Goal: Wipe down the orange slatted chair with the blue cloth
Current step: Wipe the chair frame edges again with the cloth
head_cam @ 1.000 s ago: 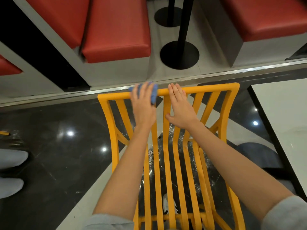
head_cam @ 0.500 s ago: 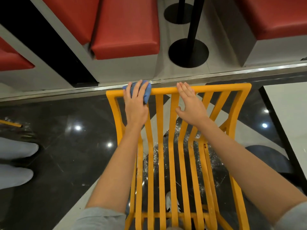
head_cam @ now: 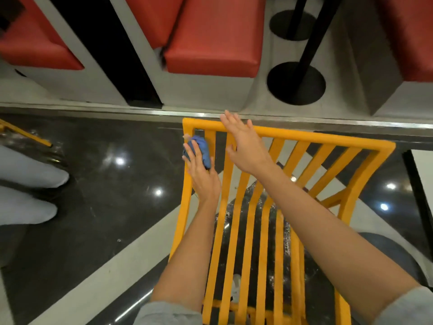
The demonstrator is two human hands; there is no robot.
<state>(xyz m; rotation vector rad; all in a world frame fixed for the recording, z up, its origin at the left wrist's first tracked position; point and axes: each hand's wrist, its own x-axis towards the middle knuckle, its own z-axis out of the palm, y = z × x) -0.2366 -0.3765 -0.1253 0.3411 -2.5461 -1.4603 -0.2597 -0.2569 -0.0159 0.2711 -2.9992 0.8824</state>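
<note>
The orange slatted chair (head_cam: 311, 141) fills the lower middle of the head view, its top rail running across and its slats coming down toward me. My left hand (head_cam: 203, 177) presses a bunched blue cloth (head_cam: 202, 151) against the chair's left upright, just below the top left corner. My right hand (head_cam: 244, 143) lies flat with fingers spread on the top rail and upper slats, a little right of the cloth, holding nothing.
Red cushioned benches (head_cam: 215, 36) on grey bases stand beyond the chair, with a black table post and round foot (head_cam: 296, 83) between them. Another person's grey-clad legs (head_cam: 25, 193) are at the left edge. A white table edge (head_cam: 424, 174) lies at right.
My left hand has slid the cloth left along the top rail and down onto the left upright. My right hand shifted left on the rail. The view has swung left.
</note>
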